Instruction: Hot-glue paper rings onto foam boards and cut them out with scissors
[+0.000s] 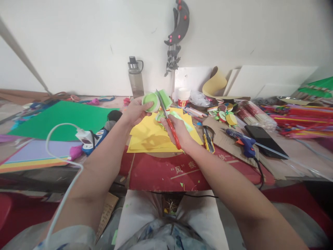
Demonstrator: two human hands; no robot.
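My left hand [135, 110] is closed on a round green piece with a pale rim [151, 102], holding it up above the yellow paper sheets [145, 133]. A light green paper strip [165, 98] sticks out at its right side. In my right hand [180, 129] are red-handled scissors [172, 129], their blades pointing up and away, right beside the green piece. The blades look nearly closed; whether they touch the paper I cannot tell. More pale green and white scraps [179, 116] show behind my right hand.
A yellow utility knife [208, 139], a blue glue gun [243, 141] and a black phone [265, 141] lie to the right. Behind stand a water bottle [136, 78] and a paper cup [183, 97]. At left are green sheet [65, 119] and a power strip with white cable [95, 139].
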